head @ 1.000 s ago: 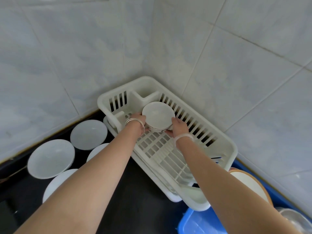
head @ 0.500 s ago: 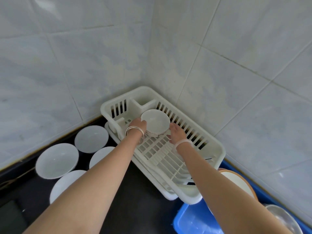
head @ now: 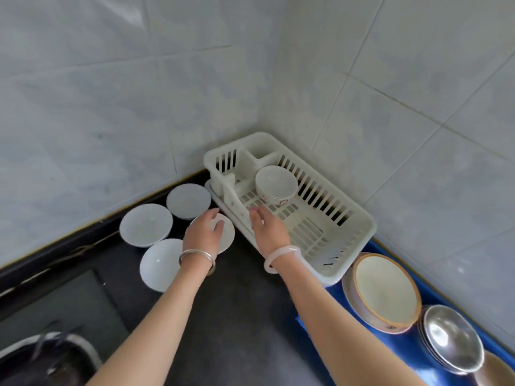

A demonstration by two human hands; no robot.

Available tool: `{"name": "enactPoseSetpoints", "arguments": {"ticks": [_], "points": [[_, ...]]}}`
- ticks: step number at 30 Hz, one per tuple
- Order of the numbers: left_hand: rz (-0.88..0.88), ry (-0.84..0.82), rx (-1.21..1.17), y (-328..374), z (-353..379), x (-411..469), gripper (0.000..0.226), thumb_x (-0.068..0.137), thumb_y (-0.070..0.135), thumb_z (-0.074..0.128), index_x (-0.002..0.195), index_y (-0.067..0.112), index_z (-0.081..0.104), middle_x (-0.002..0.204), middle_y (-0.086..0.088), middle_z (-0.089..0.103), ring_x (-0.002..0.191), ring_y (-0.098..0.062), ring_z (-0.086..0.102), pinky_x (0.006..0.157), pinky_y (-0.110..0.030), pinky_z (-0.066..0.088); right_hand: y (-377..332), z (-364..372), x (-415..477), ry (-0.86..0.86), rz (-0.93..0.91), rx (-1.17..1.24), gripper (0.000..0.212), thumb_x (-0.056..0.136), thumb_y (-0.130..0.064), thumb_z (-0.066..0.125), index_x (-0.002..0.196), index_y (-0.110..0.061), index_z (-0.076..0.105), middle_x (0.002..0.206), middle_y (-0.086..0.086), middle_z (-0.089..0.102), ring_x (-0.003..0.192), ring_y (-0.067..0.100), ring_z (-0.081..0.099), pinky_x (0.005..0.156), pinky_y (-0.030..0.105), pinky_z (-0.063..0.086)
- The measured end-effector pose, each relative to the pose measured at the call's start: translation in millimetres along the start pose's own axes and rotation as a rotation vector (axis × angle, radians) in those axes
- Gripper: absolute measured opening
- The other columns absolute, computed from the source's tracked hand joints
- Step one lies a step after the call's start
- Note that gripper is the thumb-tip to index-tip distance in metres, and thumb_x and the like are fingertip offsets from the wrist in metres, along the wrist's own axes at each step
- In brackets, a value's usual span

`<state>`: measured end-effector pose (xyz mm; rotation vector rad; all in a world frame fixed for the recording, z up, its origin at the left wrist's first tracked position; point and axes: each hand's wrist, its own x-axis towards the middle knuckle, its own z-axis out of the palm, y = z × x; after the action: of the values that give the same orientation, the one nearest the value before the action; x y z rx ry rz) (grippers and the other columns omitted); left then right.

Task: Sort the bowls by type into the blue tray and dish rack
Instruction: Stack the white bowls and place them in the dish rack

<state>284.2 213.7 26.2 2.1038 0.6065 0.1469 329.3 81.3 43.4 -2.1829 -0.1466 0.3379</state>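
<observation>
A white dish rack (head: 359,221) stands in the wall corner with one patterned white bowl (head: 276,183) tilted at its far end. Several plain white bowls sit on the dark counter to its left, among them one at the back (head: 188,200), one at far left (head: 145,224) and one in front (head: 159,263). My left hand (head: 203,235) hovers open over another white bowl (head: 226,235), fingers spread. My right hand (head: 268,229) is open over the rack's near-left edge, holding nothing. The blue tray (head: 434,292) at right holds a brown-rimmed bowl (head: 386,290) and a steel bowl (head: 451,337).
Tiled walls close in behind and to the right of the rack. A sink (head: 47,358) with a faucet sits at the bottom left. Dark counter (head: 245,316) runs between the white bowls and the blue tray.
Both hands have let go of the patterned bowl, which now rests in the rack, and pulled back towards me. The left hand has moved over a white bowl on the counter.
</observation>
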Motion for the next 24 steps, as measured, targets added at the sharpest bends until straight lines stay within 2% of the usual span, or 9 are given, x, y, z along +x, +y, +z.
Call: {"name": "enactPoseSetpoints", "arguments": {"ticks": [2, 7, 10, 12, 15, 17, 20, 24], "points": [[-0.051, 0.063, 0.032, -26, -9, -14, 0.039, 0.091, 0.017, 0.052, 0.13, 0.015, 0.05, 0.135, -0.007, 0.054, 0.125, -0.026, 0.049, 0.103, -0.037, 0.037, 4, 21, -7, -0.05, 0.043, -0.03, 0.032, 0.097, -0.036, 0.036, 0.122, -0.023, 0.052, 0.114, 0.003, 0.062, 0.09, 0.013, 0.052, 0.076, 0.026, 0.037], [-0.198, 0.167, 0.139, -87, -25, -31, 0.051, 0.085, 0.01, 0.06, 0.134, 0.014, 0.046, 0.146, -0.013, 0.037, 0.138, -0.033, 0.028, 0.115, -0.044, 0.023, 23, 66, -1, -0.149, 0.239, -0.217, 0.046, 0.097, -0.035, 0.039, 0.138, -0.014, 0.036, 0.129, 0.011, 0.056, 0.113, 0.027, 0.055, 0.086, 0.032, 0.042], [-0.306, 0.221, 0.124, -112, -31, -37, 0.059, 0.084, 0.007, 0.061, 0.138, 0.016, 0.04, 0.151, -0.015, 0.028, 0.142, -0.036, 0.017, 0.116, -0.047, 0.022, 33, 85, 9, -0.146, 0.313, -0.243, 0.048, 0.096, -0.034, 0.043, 0.137, -0.01, 0.035, 0.129, 0.014, 0.054, 0.114, 0.03, 0.054, 0.078, 0.03, 0.037], [-0.352, 0.23, 0.074, -125, -34, -40, 0.064, 0.083, 0.005, 0.061, 0.141, 0.015, 0.034, 0.151, -0.015, 0.026, 0.142, -0.033, 0.019, 0.115, -0.047, 0.024, 37, 94, 16, -0.15, 0.342, -0.214, 0.048, 0.095, -0.033, 0.045, 0.136, -0.01, 0.036, 0.126, 0.015, 0.055, 0.11, 0.031, 0.056, 0.076, 0.031, 0.039], [-0.417, 0.225, -0.079, -140, -37, -42, 0.068, 0.084, 0.01, 0.062, 0.143, 0.016, 0.029, 0.148, -0.013, 0.035, 0.137, -0.031, 0.032, 0.111, -0.047, 0.029, 42, 105, 23, -0.123, 0.399, -0.071, 0.044, 0.093, -0.027, 0.047, 0.133, -0.011, 0.039, 0.118, 0.017, 0.059, 0.1, 0.032, 0.061, 0.082, 0.039, 0.052], [-0.433, 0.206, -0.167, -147, -37, -45, 0.062, 0.086, 0.015, 0.06, 0.142, 0.017, 0.033, 0.145, -0.011, 0.042, 0.133, -0.031, 0.04, 0.109, -0.047, 0.033, 43, 109, 26, -0.09, 0.483, 0.166, 0.041, 0.092, -0.018, 0.049, 0.132, -0.011, 0.04, 0.117, 0.018, 0.058, 0.094, 0.034, 0.066, 0.082, 0.043, 0.056], [-0.409, 0.214, -0.247, -150, -36, -48, 0.047, 0.088, 0.013, 0.055, 0.134, 0.016, 0.045, 0.133, -0.008, 0.056, 0.121, -0.028, 0.053, 0.103, -0.043, 0.04, 42, 110, 27, -0.025, 0.567, 0.488, 0.043, 0.091, -0.003, 0.047, 0.133, -0.009, 0.043, 0.125, 0.02, 0.054, 0.097, 0.036, 0.064, 0.071, 0.036, 0.058], [-0.432, 0.213, -0.301, -149, -36, -47, 0.045, 0.089, 0.012, 0.054, 0.133, 0.016, 0.046, 0.131, -0.007, 0.057, 0.119, -0.028, 0.054, 0.102, -0.043, 0.041, 38, 100, 23, 0.024, 0.518, 0.515, 0.043, 0.09, 0.002, 0.044, 0.131, -0.006, 0.046, 0.125, 0.018, 0.055, 0.086, 0.03, 0.064, 0.058, 0.029, 0.058]]}}
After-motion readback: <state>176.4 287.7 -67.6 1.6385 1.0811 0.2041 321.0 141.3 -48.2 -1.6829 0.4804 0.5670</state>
